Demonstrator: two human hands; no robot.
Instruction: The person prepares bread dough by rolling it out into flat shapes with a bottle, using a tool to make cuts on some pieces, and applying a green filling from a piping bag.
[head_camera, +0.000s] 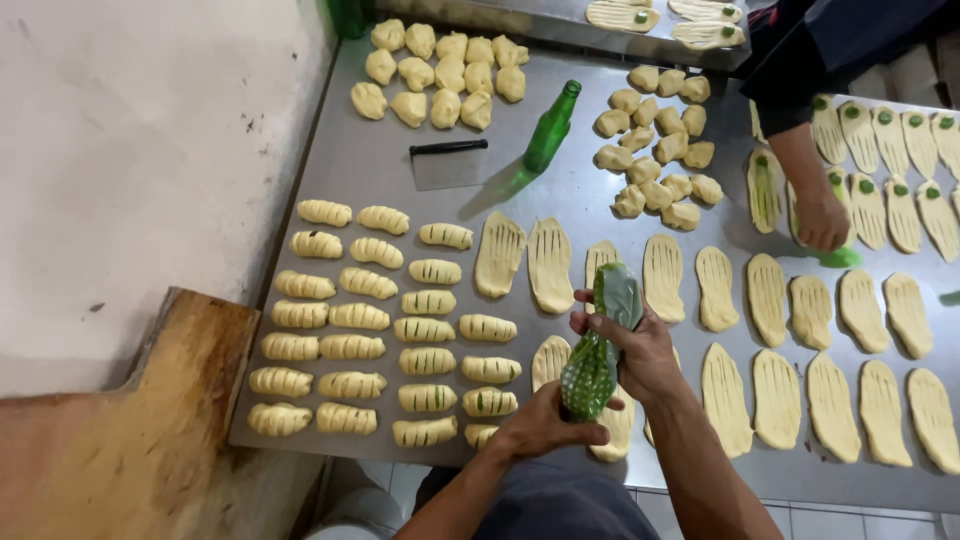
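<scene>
Fingers of my left hand (545, 425) are wrapped tight around the lower end of a green piping bag (598, 345), and my right hand (635, 345) pinches its upper part from the side. I see the bag above the near edge of the steel table (380, 170), over flat slit dough pieces (525, 260). Left of my hands lie rows of rolled dough (350, 345), close together, so little room is free there. Open metal shows only farther back, around a scraper (448, 163) and a green bottle (550, 128). Another person's hand (822, 218) works at the right, well apart, among dough with green filling (880, 190).
</scene>
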